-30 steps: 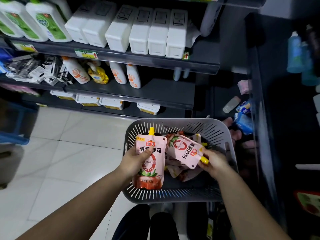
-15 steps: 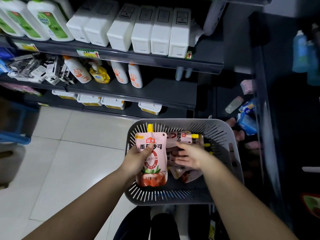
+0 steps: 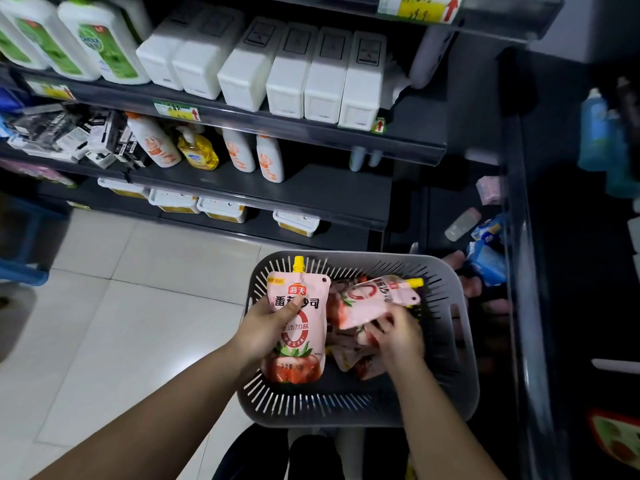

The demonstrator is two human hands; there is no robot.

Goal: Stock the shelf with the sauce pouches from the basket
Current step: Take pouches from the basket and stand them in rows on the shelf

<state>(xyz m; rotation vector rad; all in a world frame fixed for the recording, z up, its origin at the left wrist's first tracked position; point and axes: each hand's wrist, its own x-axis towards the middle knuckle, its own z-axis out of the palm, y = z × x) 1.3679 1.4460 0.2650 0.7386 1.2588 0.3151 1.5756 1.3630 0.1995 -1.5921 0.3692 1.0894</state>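
Observation:
A grey slotted basket [image 3: 460,386] sits low in front of me with several pink tomato sauce pouches inside. My left hand [image 3: 263,330] grips one pouch [image 3: 301,344] upright by its left edge, yellow cap on top, over the basket's left side. My right hand [image 3: 398,336] is closed on a second pouch [image 3: 377,299], which is tilted with its yellow cap pointing right, just above the loose pouches [image 3: 349,358] left in the basket. The dark shelf [image 3: 332,199] with free room stands behind the basket.
White boxes [image 3: 298,74] and green-labelled bottles [image 3: 100,39] fill the upper shelf. White and yellow bottles [image 3: 197,154] stand on the middle one. A dark rack [image 3: 519,237] with blue items runs along the right. Pale floor tiles [image 3: 121,323] lie on the left.
My right hand has closed on a second pouch and lifted it out of the pile, cap to the right. The left hand holds its pouch about where it was.

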